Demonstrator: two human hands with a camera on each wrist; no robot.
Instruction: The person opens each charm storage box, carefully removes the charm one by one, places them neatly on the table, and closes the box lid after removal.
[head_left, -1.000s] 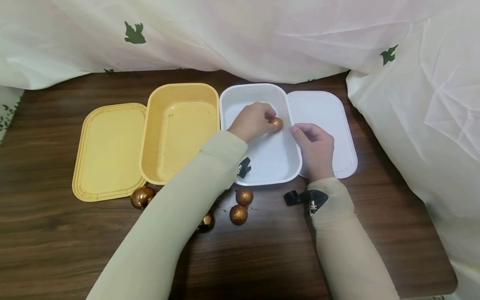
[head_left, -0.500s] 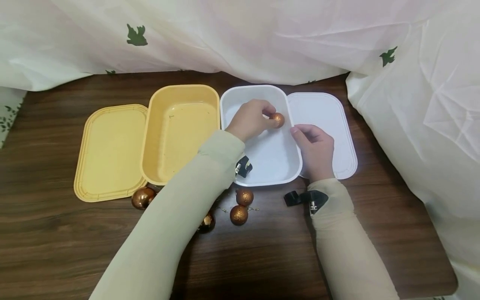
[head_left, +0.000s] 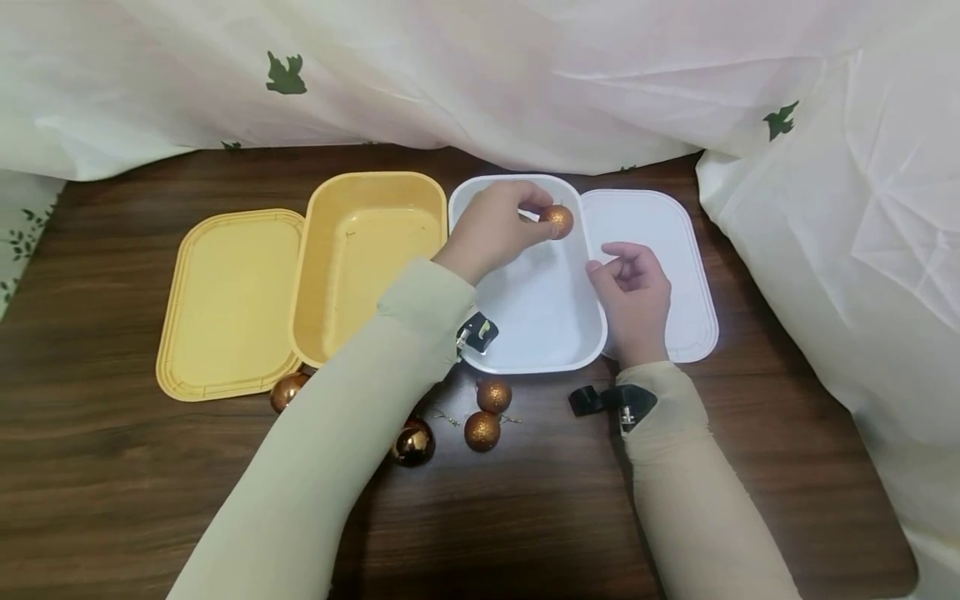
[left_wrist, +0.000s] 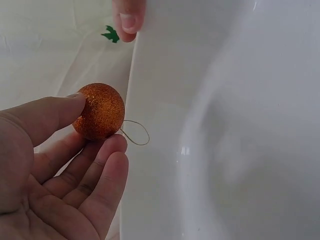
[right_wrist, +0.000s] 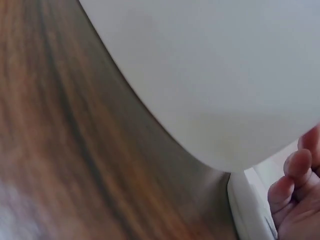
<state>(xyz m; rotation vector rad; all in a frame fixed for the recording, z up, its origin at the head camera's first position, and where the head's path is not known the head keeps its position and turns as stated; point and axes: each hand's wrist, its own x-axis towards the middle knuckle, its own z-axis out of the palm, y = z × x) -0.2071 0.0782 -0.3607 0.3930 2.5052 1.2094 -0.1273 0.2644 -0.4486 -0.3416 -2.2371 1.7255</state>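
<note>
My left hand [head_left: 495, 229] pinches a glittery orange Christmas bauble [head_left: 557, 222] between thumb and fingers, above the far right part of the white box [head_left: 536, 325]. In the left wrist view a thin gold loop hangs from the bauble [left_wrist: 102, 112]. My right hand [head_left: 633, 296] is at the white box's right rim, over the white lid [head_left: 686, 283]. Its thumb tip is by the rim, and its fingers are loosely curled with nothing visible in them. Several fingertips [right_wrist: 295, 170] show in the right wrist view, beside the box's pale wall [right_wrist: 215, 85].
Left of the white box stands a yellow box [head_left: 378, 275], with a yellow lid [head_left: 232, 300] beyond it. Two glittery baubles [head_left: 482, 432] and a shiny bronze bauble [head_left: 413, 442] lie in front on the wooden table [head_left: 510, 525]. Another shiny bauble [head_left: 287, 390] is partly hidden by my left sleeve.
My left hand has lifted the bauble up and away from the white box's floor. The right hand's fingers have come off the rim, with the thumb still close to it.
</note>
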